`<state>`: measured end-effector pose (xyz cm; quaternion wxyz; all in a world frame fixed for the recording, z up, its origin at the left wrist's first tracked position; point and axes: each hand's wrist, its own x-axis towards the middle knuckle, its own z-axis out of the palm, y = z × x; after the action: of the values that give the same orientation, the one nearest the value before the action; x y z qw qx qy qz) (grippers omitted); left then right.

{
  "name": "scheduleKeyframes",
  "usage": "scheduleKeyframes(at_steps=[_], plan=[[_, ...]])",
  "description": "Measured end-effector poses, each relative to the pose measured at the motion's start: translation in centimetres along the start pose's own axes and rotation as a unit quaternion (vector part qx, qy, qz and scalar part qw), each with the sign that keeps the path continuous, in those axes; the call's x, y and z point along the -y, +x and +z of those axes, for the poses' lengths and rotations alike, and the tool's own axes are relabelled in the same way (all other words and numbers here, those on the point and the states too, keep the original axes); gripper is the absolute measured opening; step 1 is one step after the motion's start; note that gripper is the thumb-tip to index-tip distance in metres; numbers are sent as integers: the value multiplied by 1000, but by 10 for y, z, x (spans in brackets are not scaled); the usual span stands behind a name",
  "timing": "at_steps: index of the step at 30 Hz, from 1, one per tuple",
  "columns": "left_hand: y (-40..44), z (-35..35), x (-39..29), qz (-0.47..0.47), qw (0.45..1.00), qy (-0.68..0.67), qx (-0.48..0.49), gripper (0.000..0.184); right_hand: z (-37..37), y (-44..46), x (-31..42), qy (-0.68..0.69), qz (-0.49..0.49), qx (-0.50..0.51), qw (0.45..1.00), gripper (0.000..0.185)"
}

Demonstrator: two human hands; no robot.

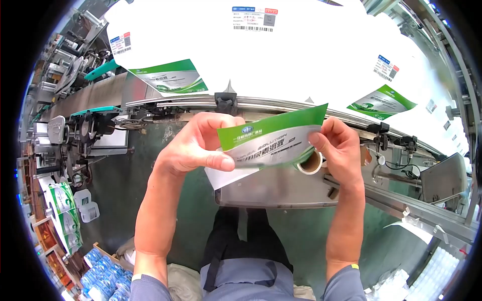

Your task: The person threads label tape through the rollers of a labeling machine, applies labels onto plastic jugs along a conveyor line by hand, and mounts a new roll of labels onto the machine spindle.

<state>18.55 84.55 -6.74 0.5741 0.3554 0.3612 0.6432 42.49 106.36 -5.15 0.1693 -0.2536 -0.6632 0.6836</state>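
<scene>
A green and silver printed label (273, 138) is held up between my two hands, slightly curved and tilted. My left hand (201, 143) pinches its left end, thumb in front and fingers behind. At the right end, my right hand (336, 145) grips it between thumb and fingers. Under the label, a white sheet (228, 176) shows at the lower left. A cardboard roll core (310, 163) is partly hidden behind the label's lower right edge.
White jugs (201, 30) with green labels stand beyond a metal rail (271, 103). A metal tray (273, 193) lies below my hands. Machinery and a conveyor (85, 98) are on the left, beside a label strip (65, 215). A dark panel (443, 178) is at right.
</scene>
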Motion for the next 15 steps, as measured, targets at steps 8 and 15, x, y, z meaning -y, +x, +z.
scheduleKeyframes(at_steps=[8, 15], plan=[[-14, 14, -24, -83, 855, 416, -297, 24, -5, -13, 17, -65, 22, -37, 997, 21], [4, 19, 0, -27, 940, 249, -230, 94, -12, -11, -7, 18, -61, -56, 996, 22]])
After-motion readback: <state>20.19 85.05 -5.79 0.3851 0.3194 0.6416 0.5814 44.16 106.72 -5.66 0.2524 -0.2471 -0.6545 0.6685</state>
